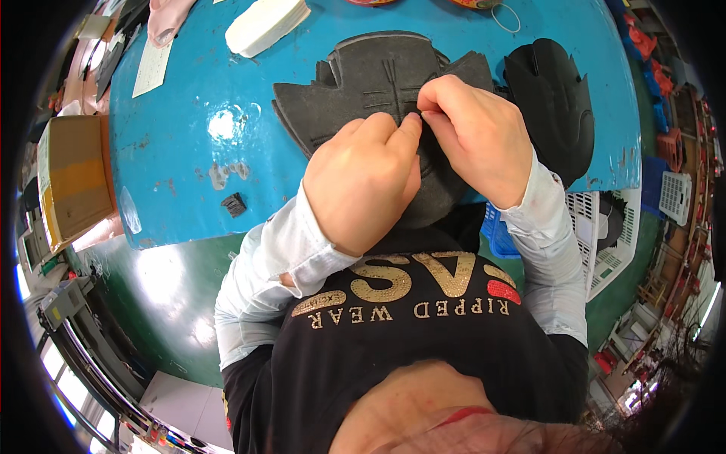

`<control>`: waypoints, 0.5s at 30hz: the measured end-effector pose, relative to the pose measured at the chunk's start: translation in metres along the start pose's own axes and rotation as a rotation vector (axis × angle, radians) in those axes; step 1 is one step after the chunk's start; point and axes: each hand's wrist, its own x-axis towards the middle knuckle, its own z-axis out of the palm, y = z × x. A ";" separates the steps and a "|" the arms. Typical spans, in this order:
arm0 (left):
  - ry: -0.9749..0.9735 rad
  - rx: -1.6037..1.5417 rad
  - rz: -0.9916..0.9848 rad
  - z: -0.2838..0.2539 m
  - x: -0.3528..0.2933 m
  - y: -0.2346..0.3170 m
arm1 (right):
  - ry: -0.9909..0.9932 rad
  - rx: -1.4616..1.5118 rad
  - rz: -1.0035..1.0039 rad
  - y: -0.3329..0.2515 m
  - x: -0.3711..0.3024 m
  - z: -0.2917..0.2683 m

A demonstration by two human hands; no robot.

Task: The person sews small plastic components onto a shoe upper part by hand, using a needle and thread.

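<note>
A stack of flat black cut pieces (333,113) with notched, pointed edges lies at the table's front edge, close to my body. Slits and raised lines mark the top piece. Over its middle, my left hand (361,181) is closed, thumb and forefinger pinched together. Beside it, my right hand (482,140) is also closed in a pinch, its fingertips almost meeting the left ones. Whatever sits between the fingertips is too small or hidden to make out. To the right lies a second pile of black cut pieces (548,110) with a rounded outline.
The blue table (189,144) carries a small black bundle (234,204), a white stack of sheets (266,26), a paper slip (153,68) and a pink cloth (172,19). A cardboard box (76,174) stands left; a white plastic crate (631,234) sits below right.
</note>
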 end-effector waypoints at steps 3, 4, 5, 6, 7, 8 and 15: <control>-0.030 0.077 0.027 0.001 0.000 0.002 | 0.053 0.001 -0.043 0.004 -0.004 0.003; -0.038 0.091 0.013 0.001 0.000 0.002 | 0.109 0.040 -0.037 0.005 -0.008 0.002; -0.036 0.093 0.013 0.002 0.001 0.002 | 0.166 0.079 -0.031 0.005 -0.011 0.002; -0.030 0.098 0.005 0.002 0.002 0.002 | 0.166 0.079 -0.033 0.005 -0.012 0.003; -0.029 0.099 0.000 0.003 0.002 0.002 | 0.167 0.039 -0.039 0.002 -0.014 0.005; -0.031 0.098 0.003 0.003 0.001 0.002 | 0.169 -0.001 -0.046 0.001 -0.016 0.007; 0.013 -0.022 -0.009 0.001 -0.003 -0.004 | 0.187 -0.045 -0.046 0.005 -0.017 0.010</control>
